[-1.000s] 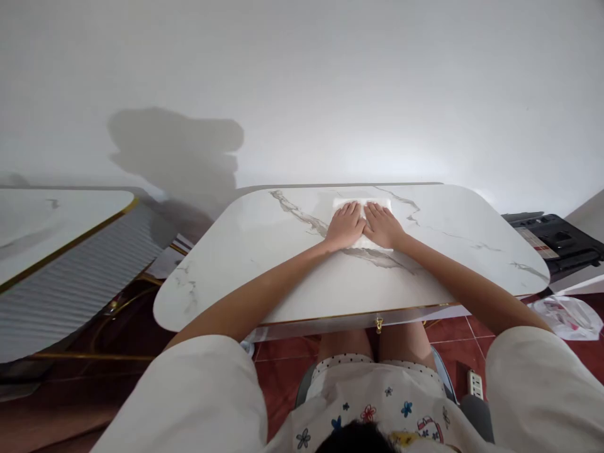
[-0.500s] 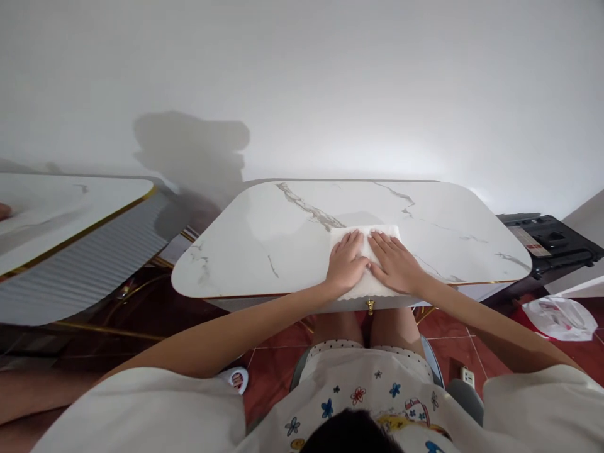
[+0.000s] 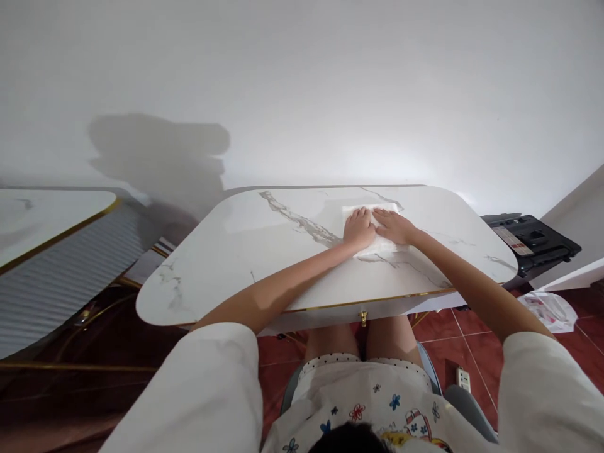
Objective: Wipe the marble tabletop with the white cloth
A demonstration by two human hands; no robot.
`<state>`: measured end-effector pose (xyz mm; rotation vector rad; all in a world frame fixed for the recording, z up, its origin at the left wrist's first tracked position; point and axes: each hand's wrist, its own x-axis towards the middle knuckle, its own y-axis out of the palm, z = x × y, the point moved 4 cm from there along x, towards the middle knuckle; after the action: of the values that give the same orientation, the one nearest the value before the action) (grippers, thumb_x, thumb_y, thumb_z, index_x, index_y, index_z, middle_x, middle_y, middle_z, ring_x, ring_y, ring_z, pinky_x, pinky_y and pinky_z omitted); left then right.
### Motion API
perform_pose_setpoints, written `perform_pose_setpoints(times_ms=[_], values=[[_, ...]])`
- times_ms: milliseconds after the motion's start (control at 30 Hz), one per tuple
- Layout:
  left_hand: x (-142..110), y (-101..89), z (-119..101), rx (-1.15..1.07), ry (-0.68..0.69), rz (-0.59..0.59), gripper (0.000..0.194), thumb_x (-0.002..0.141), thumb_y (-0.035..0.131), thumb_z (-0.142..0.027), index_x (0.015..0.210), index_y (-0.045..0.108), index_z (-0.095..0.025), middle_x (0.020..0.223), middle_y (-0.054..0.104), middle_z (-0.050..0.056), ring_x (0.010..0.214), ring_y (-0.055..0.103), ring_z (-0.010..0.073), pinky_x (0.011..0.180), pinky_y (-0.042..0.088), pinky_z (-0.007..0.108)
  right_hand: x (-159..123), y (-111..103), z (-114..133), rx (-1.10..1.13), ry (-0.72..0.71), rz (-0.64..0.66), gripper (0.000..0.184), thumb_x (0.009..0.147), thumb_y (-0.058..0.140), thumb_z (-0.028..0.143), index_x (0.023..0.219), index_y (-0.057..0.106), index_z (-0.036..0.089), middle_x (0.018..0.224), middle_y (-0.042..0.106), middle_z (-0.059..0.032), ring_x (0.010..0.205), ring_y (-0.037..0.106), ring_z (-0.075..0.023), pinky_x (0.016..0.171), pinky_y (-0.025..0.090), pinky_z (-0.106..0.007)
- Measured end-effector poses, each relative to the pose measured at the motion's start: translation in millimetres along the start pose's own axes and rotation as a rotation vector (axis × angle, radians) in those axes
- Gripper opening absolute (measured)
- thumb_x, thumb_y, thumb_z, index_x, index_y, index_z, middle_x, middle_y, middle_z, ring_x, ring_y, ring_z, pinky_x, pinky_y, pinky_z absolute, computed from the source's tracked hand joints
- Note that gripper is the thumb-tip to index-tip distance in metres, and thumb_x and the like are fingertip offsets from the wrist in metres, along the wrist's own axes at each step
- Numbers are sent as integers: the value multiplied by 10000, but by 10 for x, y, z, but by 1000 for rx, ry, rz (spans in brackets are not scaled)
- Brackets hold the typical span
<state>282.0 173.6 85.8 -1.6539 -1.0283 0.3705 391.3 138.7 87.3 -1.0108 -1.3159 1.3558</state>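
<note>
A white cloth (image 3: 372, 211) lies flat on the white marble-patterned table (image 3: 264, 251), toward its far side. My left hand (image 3: 359, 228) and my right hand (image 3: 394, 226) rest side by side on the cloth, palms down, fingers stretched out flat and pressing it against the tabletop. Both arms reach out over the table. The near part of the cloth is hidden under my hands.
A second marble-topped table (image 3: 47, 220) with a gold rim stands at the left. A black case (image 3: 531, 242) sits on the floor at the right, a white plastic bag (image 3: 547, 308) near it. A power strip (image 3: 463, 377) lies on the red floor tiles. A white wall rises behind.
Both hands have pushed the cloth from the table's near edge back out to its far side. My arms are stretched further forward than half a second ago.
</note>
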Motion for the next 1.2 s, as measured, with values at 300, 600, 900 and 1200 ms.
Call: perform_pose_setpoints(times_ms=[300, 600, 900, 1200], values=[[770, -7, 662, 117, 69, -38, 411, 892, 307, -167, 1269, 462, -116, 1391, 461, 132, 1303, 386, 228, 1080, 312, 370, 930, 30, -94, -37, 55, -105, 589, 934, 274, 350, 1448, 323, 67, 1503, 329, -120, 1382, 293, -243, 1126, 216, -373], [1271, 127, 680, 160, 33, -94, 403, 898, 302, -163, 1265, 467, -143, 1369, 484, 120, 1280, 404, 247, 1053, 324, 407, 1385, 78, -583, 12, 40, -131, 584, 933, 289, 345, 1455, 316, 84, 1516, 305, -106, 1393, 268, -234, 1129, 209, -379], [1277, 361, 97, 120, 142, -44, 466, 907, 297, -192, 1346, 399, -72, 1458, 388, 144, 1341, 329, 268, 1093, 272, 429, 820, 16, -953, -16, 153, -146, 589, 919, 301, 309, 1449, 315, 53, 1514, 301, -134, 1398, 251, -245, 1125, 209, -396], [391, 249, -274, 108, 183, 18, 483, 915, 296, -208, 1369, 375, -64, 1468, 372, 159, 1368, 304, 273, 1119, 240, 419, -64, 19, -455, -63, 157, -158, 586, 907, 287, 278, 1440, 328, 38, 1509, 306, -140, 1387, 274, -266, 1112, 233, -417]])
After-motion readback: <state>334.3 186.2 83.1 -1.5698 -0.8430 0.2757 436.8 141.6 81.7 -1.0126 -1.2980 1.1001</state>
